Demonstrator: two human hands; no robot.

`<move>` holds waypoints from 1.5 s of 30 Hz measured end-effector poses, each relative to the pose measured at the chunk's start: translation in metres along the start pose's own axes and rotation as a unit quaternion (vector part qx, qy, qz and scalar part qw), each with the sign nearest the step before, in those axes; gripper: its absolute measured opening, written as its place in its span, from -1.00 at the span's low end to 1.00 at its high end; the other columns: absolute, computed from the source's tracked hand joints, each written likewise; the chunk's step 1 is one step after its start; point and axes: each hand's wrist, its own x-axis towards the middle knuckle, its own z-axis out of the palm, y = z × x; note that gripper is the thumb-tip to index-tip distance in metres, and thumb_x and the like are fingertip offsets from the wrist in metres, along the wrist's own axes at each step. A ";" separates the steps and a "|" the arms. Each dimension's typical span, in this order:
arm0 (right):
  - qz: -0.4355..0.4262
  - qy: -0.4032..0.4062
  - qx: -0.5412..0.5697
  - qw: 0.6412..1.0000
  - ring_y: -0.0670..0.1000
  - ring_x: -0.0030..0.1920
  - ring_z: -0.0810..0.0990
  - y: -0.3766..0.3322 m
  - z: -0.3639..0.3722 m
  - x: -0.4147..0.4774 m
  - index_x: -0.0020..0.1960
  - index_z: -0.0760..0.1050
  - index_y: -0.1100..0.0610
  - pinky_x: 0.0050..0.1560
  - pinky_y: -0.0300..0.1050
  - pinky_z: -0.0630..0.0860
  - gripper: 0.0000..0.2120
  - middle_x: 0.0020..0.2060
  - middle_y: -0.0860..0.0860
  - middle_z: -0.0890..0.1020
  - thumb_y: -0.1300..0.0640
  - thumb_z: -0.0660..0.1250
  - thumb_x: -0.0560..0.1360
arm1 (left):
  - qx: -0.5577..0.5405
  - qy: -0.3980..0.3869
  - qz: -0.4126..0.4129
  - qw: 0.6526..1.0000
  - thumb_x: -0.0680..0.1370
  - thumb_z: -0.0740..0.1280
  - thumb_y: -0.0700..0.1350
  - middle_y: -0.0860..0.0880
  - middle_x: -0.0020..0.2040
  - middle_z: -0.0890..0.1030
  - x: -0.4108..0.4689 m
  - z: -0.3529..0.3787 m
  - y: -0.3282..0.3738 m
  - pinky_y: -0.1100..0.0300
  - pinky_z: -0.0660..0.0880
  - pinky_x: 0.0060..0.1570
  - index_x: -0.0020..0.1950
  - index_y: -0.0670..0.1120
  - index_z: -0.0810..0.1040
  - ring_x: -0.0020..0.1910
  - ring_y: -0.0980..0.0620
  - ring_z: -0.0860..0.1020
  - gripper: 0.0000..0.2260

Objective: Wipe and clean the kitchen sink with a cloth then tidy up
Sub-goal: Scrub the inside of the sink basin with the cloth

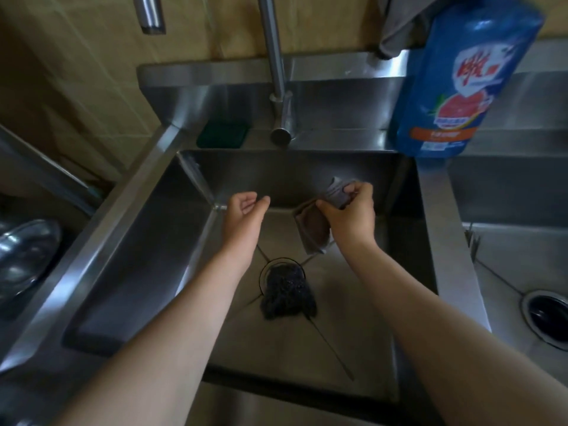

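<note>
Your left hand (246, 207) hangs over the steel sink (138, 241), fingers loosely curled, holding nothing; a dark scouring pad (287, 292) sits on the drain; your right hand (350, 215) grips a crumpled brown-grey cloth (313, 229) above the basin's back right; a blue detergent bottle (455, 78) stands on the rim.

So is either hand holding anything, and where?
The right hand grips the cloth by its bunched upper end; the left hand holds nothing.
</note>
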 end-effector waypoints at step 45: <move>-0.063 0.282 0.087 0.953 0.05 0.08 0.45 0.032 0.156 0.118 -0.06 0.20 0.08 0.20 -0.19 0.39 -0.50 0.08 0.10 0.36 0.24 0.52 0.30 | 0.089 -0.002 0.094 0.992 0.54 0.29 -0.09 -0.12 -0.18 0.50 0.184 0.055 -0.065 0.11 0.38 -0.10 -0.26 0.00 0.31 -0.15 -0.05 0.47 -0.78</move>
